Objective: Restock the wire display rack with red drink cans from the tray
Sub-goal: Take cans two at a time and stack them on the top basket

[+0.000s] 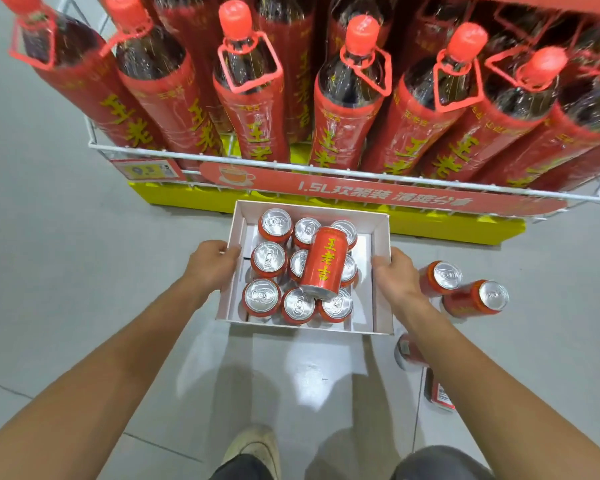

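Left hand: the left hand (212, 263) is gripping the left wall of the tray (305, 206), fingers curling over its rim.
Right hand: the right hand (395, 275) is gripping the tray's right wall, thumb lying inside along the wall.
Cans and hands: the upright cans (269, 259) are sitting between the two hands, none touching a hand; the nearest ones are standing just beside the left hand.
Lying can: one lying can (323, 261) is resting across the tops of the others, right of the middle, closer to the right hand.
Direction: its long axis is running from the person toward the wire rack (222, 161), top end pointing at the rack, lettering facing up.
Tray contents: the upright cans are standing in rows, silver tops up, crowding the left side and leaving a bare strip along the right wall.
Tray position: it is sitting in front of the rack; whether it is resting on the floor (66, 271) I cannot tell.
Rack contents: large bottles (257, 98) with red caps are leaning in rows.
Loose cans: two loose cans (440, 277) are sitting on the floor right of the right hand.
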`<state>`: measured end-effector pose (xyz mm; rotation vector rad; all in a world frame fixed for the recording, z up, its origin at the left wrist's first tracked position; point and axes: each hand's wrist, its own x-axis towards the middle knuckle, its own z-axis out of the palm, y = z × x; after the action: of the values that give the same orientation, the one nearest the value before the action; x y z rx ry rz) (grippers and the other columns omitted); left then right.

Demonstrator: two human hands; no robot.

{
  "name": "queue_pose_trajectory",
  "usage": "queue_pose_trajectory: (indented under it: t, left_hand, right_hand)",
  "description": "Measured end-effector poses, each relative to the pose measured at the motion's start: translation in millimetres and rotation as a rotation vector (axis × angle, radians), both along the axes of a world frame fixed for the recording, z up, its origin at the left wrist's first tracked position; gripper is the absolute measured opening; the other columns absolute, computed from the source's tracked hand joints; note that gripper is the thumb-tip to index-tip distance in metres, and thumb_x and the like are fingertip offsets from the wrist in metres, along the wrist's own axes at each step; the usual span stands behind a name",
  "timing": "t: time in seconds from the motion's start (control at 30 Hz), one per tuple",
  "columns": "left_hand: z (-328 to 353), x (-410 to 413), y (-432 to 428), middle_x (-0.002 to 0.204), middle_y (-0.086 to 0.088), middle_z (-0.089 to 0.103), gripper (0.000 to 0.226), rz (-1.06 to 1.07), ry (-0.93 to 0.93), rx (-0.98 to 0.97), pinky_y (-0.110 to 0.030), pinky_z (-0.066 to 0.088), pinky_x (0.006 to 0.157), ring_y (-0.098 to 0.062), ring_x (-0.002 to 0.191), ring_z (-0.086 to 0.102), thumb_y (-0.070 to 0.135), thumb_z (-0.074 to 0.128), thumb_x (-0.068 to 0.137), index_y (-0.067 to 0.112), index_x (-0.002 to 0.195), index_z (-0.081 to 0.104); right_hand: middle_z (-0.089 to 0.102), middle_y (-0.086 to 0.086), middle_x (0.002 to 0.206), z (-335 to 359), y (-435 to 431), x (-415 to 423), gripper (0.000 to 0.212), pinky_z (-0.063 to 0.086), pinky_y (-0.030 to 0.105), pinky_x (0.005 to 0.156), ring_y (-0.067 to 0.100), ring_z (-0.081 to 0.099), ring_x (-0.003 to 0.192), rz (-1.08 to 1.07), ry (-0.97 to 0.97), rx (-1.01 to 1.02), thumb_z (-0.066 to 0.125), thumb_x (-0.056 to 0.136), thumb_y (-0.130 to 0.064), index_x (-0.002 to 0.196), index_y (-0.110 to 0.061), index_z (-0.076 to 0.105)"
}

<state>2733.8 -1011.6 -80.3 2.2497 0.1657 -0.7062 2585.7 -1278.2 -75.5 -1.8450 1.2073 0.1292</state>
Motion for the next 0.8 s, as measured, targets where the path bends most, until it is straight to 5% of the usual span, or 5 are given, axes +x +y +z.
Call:
queue_pose_trajectory:
  t: [0.17,0.33,0.5,0.67,0.8]
  left_hand:
    - [34.0,-10.1,19.1,0.090,-0.007,0.076,0.031,-0.086,-0.063,-0.006,-0.050,0.061,0.089,-0.030,0.091,0.072,0.034,0.055,0.102,0.013,0.090,0.074]
    - [66.7,-24.3,12.0,0.100,-0.006,0.077,0.026,-0.187,-0.220,0.047,-0.032,0.049,0.083,-0.025,0.094,0.069,0.025,0.056,0.104,0.009,0.105,0.076]
    - [70.9,-30.2,-11.0,0.116,-0.008,0.077,0.036,-0.279,-0.262,0.072,-0.038,0.055,0.093,-0.029,0.106,0.071,0.035,0.064,0.099,0.009,0.122,0.073]
    - [49.8,-41.7,-34.9,0.119,-0.008,0.073,0.056,-0.324,-0.224,0.134,-0.044,0.056,0.093,-0.031,0.111,0.068,0.048,0.078,0.085,0.011,0.125,0.067]
    - [22.6,-47.3,-47.6,0.123,-0.010,0.064,0.065,-0.329,-0.263,0.232,-0.037,0.049,0.089,-0.031,0.115,0.063,0.043,0.085,0.077,0.012,0.127,0.058]
  right_hand:
    - [0.070,0.014,0.130,22.4,11.2,-19.3,0.041,0.050,0.044,0.101,0.037,0.064,0.120,0.109,0.001,-0.065,0.056,0.102,-0.024,0.140,-0.009,0.057]
    - [0.066,0.019,0.139,49.9,23.4,-31.8,0.045,0.047,0.043,0.103,0.039,0.060,0.128,0.141,-0.057,-0.239,0.058,0.102,-0.019,0.144,-0.003,0.055]
    - [0.062,0.018,0.144,60.3,43.6,-20.2,0.053,0.045,0.042,0.108,0.037,0.056,0.135,0.210,-0.076,-0.306,0.060,0.101,-0.029,0.147,-0.005,0.051]
    - [0.071,0.012,0.119,49.1,74.4,7.6,0.054,0.053,0.038,0.087,0.033,0.068,0.112,0.208,-0.046,-0.250,0.063,0.096,-0.050,0.132,-0.010,0.060]
    - [0.063,0.012,0.127,32.5,89.8,20.9,0.073,0.052,0.038,0.087,0.033,0.064,0.114,0.204,-0.022,-0.264,0.070,0.089,-0.056,0.142,-0.011,0.047]
